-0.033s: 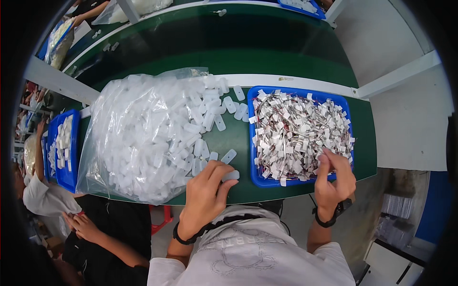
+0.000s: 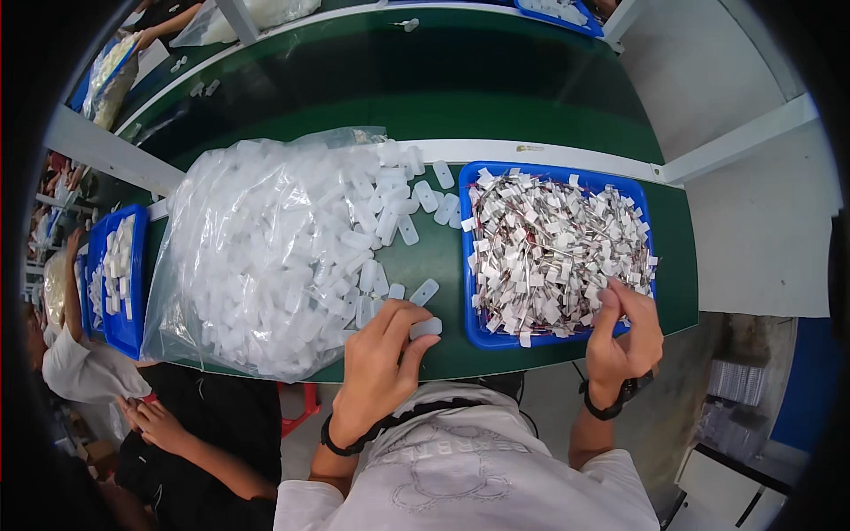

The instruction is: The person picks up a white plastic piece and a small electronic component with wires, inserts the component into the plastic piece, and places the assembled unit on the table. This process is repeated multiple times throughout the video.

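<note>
While left hand [image 2: 376,367] grips a white cap [image 2: 426,327], right hand [image 2: 624,341] pinching tags in blue tray [image 2: 470,301].

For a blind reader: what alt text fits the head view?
A person's left hand pinches a small white plastic piece beside a clear bag of such pieces, while the right hand picks in a blue tray of tagged metal parts on a green table.

Bag of caps [image 2: 266,257] left of tray [image 2: 482,332] (tags [image 2: 558,248], seemingly, inside)
</note>
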Available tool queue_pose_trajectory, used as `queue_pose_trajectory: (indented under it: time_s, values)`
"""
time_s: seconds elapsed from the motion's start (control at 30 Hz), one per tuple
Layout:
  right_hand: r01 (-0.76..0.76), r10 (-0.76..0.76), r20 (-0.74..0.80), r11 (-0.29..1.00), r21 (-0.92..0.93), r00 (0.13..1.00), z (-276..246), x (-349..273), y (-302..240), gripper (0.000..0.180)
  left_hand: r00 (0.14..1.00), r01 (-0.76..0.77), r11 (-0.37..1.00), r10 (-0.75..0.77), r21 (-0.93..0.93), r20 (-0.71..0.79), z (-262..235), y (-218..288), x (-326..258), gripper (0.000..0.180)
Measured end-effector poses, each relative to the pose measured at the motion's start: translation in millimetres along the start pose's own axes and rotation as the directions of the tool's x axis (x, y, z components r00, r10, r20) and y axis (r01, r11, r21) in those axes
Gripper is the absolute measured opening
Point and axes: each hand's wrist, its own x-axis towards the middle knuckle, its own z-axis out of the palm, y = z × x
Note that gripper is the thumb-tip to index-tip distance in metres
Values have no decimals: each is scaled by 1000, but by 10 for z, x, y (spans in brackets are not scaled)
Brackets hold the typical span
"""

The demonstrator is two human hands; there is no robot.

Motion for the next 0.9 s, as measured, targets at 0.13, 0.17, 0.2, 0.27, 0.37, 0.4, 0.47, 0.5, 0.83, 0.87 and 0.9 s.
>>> queue_pose_trajectory:
  time_s: [0.13,0.17,0.2,0.27,0.37,0.4,0.47,0.5,0.83,0.87,0.9]
  values:
    - [-147,131,202,987,66,971,67,106,-65,21,1000,11,997,-12,-79,-12,-39,-14,-9,25]
    - [-139,122,204,988,69,971,84,138,-91,21,1000,7,994,-8,-110,-14,-34,-19,-4,25]
    - [-197,179,345,980,17,921,119,173,-126,21,1000,2,990,-4,-141,-16,-30,-24,10,24]
    - [-247,266,539,963,-110,799,168,209,-216,20,1000,11,989,-13,-147,-13,-65,-16,29,24]
    - [-160,186,565,982,-96,804,357,178,-246,19,999,16,990,-23,-143,-42,-132,-7,-5,24]
    - [-209,230,622,972,-108,749,389,197,-300,19,997,13,990,-23,-140,-68,-157,-11,-31,24]
    - [-120,125,620,991,-51,774,448,176,-260,18,995,-26,990,13,-137,-97,-167,-74,-69,25]
    - [-144,146,624,988,-54,768,435,191,-281,17,995,-48,991,36,-125,-97,-174,-94,-73,25]
    - [-416,454,713,875,-246,534,206,197,-48,17,990,-37,965,0,-258,-142,-18,-123,-89,20]
    - [-405,430,728,886,-226,534,187,225,-15,17,994,-31,945,-5,-327,-109,-22,-108,-82,18]
    - [-426,408,702,890,-163,584,125,206,68,19,992,-27,948,-14,-317,-126,-35,-88,-85,18]
